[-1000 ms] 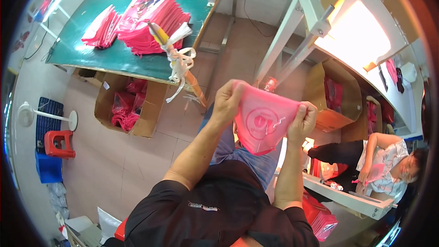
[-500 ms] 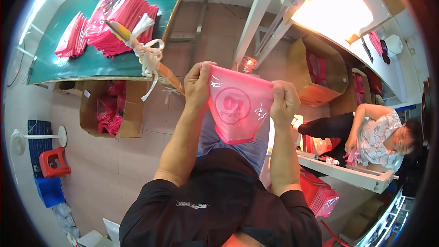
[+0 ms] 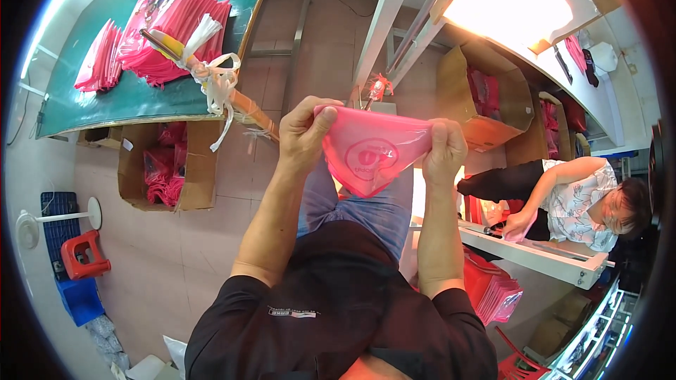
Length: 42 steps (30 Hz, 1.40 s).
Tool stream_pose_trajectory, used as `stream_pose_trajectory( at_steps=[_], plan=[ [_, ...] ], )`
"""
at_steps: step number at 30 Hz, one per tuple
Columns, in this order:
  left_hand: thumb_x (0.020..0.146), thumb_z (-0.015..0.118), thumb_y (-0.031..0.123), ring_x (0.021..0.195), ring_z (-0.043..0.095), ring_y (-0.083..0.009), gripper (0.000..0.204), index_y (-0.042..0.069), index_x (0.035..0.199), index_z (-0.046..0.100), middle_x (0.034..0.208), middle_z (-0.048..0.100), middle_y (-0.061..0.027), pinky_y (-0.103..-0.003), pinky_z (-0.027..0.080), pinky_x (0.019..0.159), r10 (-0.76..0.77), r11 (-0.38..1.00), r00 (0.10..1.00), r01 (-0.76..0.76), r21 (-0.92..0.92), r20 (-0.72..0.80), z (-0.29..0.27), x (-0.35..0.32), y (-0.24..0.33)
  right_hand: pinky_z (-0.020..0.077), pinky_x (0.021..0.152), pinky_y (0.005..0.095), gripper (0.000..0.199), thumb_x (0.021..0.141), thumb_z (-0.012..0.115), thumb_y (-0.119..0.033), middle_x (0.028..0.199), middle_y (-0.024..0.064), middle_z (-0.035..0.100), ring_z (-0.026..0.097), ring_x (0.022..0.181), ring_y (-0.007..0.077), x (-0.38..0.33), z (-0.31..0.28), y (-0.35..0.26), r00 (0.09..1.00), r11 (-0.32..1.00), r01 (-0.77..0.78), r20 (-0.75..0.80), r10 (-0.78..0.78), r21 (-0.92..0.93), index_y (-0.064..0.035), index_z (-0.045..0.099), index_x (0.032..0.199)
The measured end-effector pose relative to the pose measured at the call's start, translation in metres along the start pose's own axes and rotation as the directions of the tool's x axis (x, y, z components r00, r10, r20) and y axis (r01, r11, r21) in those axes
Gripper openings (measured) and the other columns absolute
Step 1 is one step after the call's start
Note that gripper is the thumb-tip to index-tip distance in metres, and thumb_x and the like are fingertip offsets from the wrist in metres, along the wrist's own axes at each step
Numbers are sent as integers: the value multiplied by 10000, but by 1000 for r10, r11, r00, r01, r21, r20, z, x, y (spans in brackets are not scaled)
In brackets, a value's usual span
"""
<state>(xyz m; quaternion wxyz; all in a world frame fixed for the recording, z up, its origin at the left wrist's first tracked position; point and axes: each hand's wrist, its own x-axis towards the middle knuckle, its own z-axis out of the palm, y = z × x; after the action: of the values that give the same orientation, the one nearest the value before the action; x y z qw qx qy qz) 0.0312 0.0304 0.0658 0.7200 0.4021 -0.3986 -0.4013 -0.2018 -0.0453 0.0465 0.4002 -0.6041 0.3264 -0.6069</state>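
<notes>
A pink translucent plastic bag (image 3: 362, 134) with a round printed mark hangs in front of my lap, stretched between my two hands. My left hand (image 3: 305, 132) pinches its upper left corner, thumb on the near side. At the opposite upper corner, my right hand (image 3: 445, 150) grips the plastic between thumb and fingers. The top edge is drawn fairly taut, while the lower part bunches and narrows to a rounded point.
Stacks of pink bags (image 3: 162, 24) lie on a green table (image 3: 176, 102) at the far left, behind a stick tied with white strips (image 3: 220, 84). Cardboard boxes (image 3: 196, 186) hold pink pieces. A co-worker (image 3: 574, 193) sits at the right beside a white frame (image 3: 549, 260); a red stool (image 3: 83, 256) stands left.
The bag's lower part has risen and folded, so it looks shorter and its printed mark is distorted. Both my hands keep their grip. The co-worker's arm has shifted toward the white frame.
</notes>
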Motion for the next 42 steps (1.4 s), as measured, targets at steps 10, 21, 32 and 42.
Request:
stream_pose_trajectory(
  at_steps=[10, 21, 32, 42],
  plan=[
    [948, 648, 190, 741, 516, -52, 198, -5, 939, 679, 802, 599, 27, -202, 419, 667, 38, 993, 999, -37, 112, -10, -4, -7, -16, 437, 652, 212, 251, 1006, 551, -236, 772, -18, 575, 507, 708, 52, -9, -10, 25, 981, 951, -188, -3, 194, 247, -38, 591, 858],
    [956, 631, 169, 907, 585, -82, 216, 15, 1106, 616, 1028, 641, -15, -251, 476, 843, -190, 981, 982, 190, -34, 21, -8, -6, -22, 442, 665, 208, 239, 974, 614, -253, 861, -21, 613, 503, 727, 39, 6, 10, -10, 992, 967, -122, -12, 123, -224, -19, 623, 1017],
    [968, 603, 119, 827, 569, -49, 141, 4, 1049, 604, 939, 642, -8, -203, 469, 740, -207, 952, 973, 225, 209, -105, -11, -10, -48, 461, 727, 196, 226, 961, 628, -179, 887, -5, 646, 561, 791, 43, -2, 14, 18, 951, 951, -308, 41, 307, 33, 17, 631, 1073],
    [988, 576, 152, 918, 553, -80, 252, 2, 1186, 539, 1047, 611, -38, -243, 469, 828, -160, 964, 984, 173, 202, -76, -20, -10, -66, 432, 693, 202, 226, 966, 622, -201, 820, -37, 607, 502, 750, 39, 8, 11, 8, 950, 940, -310, -1, 313, -141, 14, 665, 1025]
  ],
)
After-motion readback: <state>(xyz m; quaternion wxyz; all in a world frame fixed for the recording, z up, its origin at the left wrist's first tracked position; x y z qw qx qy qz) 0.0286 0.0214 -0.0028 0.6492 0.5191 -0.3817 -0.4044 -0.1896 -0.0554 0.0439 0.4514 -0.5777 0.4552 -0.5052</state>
